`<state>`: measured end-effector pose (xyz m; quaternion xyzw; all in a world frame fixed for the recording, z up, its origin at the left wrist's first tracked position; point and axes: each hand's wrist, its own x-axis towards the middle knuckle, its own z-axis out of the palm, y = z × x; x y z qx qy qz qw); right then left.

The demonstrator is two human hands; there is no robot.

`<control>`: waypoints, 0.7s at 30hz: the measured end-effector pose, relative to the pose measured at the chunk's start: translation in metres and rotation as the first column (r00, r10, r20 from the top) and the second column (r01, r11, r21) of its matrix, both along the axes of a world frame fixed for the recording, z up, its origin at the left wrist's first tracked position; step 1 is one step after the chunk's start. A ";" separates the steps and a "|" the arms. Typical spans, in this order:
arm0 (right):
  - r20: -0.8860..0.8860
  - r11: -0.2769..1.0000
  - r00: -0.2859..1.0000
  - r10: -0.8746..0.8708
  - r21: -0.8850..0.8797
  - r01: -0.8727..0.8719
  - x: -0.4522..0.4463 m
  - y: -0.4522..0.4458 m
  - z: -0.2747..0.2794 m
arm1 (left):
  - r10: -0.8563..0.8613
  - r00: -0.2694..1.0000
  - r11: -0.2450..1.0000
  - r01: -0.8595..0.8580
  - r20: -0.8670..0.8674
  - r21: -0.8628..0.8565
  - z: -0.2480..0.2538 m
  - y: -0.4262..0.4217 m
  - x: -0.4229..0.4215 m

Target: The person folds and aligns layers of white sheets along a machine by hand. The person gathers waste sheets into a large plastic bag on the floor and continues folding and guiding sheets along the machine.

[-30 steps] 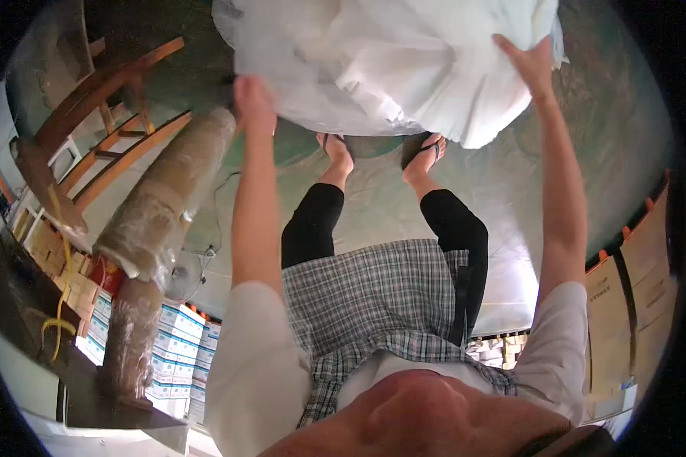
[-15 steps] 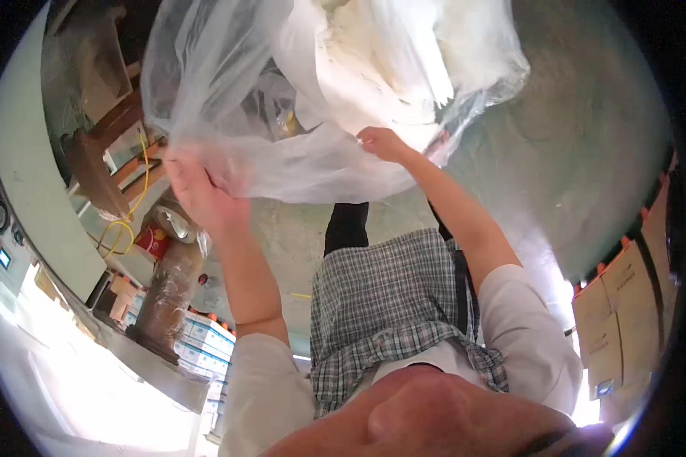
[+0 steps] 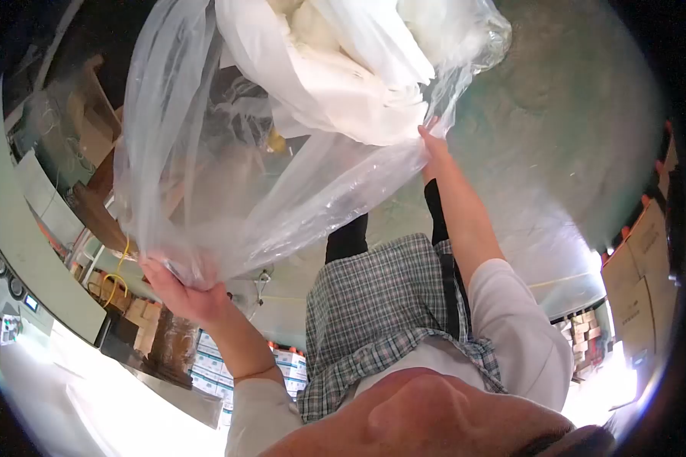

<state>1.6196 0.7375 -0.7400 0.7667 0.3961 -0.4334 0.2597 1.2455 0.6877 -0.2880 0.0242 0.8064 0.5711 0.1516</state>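
Observation:
A large clear plastic bag (image 3: 160, 145) stretches across the upper part of the view, with white soft sheets (image 3: 335, 91) bunched inside and at its mouth. My left hand (image 3: 187, 293) is closed round the bag's gathered edge at the lower left. My right hand (image 3: 434, 141) grips the other side of the bag's rim, right beside the white sheets; part of its fingers is hidden by the plastic. Between both hands the rim is pulled taut. A small yellow thing (image 3: 276, 140) shows blurred through the film.
A pale machine panel (image 3: 34, 228) with round dials runs along the left. A yellow cord (image 3: 118, 278) hangs near brown wooden or cardboard pieces. White-and-blue boxes (image 3: 209, 365) are stacked lower left, and brown cartons (image 3: 633, 282) stand at the right on the greenish floor (image 3: 572, 137).
My left hand has moved down and back, drawing the bag's edge with it. My right hand has shifted right and slightly forward. The rim is now stretched wider and tighter, showing more white sheets.

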 end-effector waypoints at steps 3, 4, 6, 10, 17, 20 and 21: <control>0.084 0.771 0.951 0.297 0.566 -0.291 -0.069 0.064 0.050 | -0.165 0.967 0.977 0.133 -0.196 -0.166 -0.005 -0.001 -0.003; -0.011 0.620 0.942 0.335 0.756 -0.211 -0.103 0.089 0.082 | -0.162 0.966 0.978 0.130 -0.202 -0.162 -0.004 0.001 -0.002; -0.595 0.720 0.738 0.318 0.658 0.220 -0.173 0.119 0.098 | -0.120 0.987 0.993 0.117 -0.105 -0.035 -0.001 0.004 0.007; -0.783 0.841 0.447 0.433 0.529 0.112 -0.316 0.187 0.141 | -0.133 0.980 0.987 0.118 -0.145 -0.105 0.005 -0.018 0.007; -0.741 0.768 0.323 0.588 0.386 -0.512 -0.384 -0.054 0.086 | -0.473 0.855 0.881 0.460 -0.210 -0.112 -0.022 -0.043 -0.040; -0.967 0.799 0.168 0.190 0.053 -0.599 -0.280 -0.124 0.062 | -0.347 0.931 0.929 0.358 0.113 -0.097 -0.054 -0.007 -0.038; -0.956 0.833 0.183 0.231 0.097 -0.545 -0.244 -0.105 0.056 | -0.421 0.907 0.851 0.390 -0.012 -0.353 -0.061 0.011 -0.036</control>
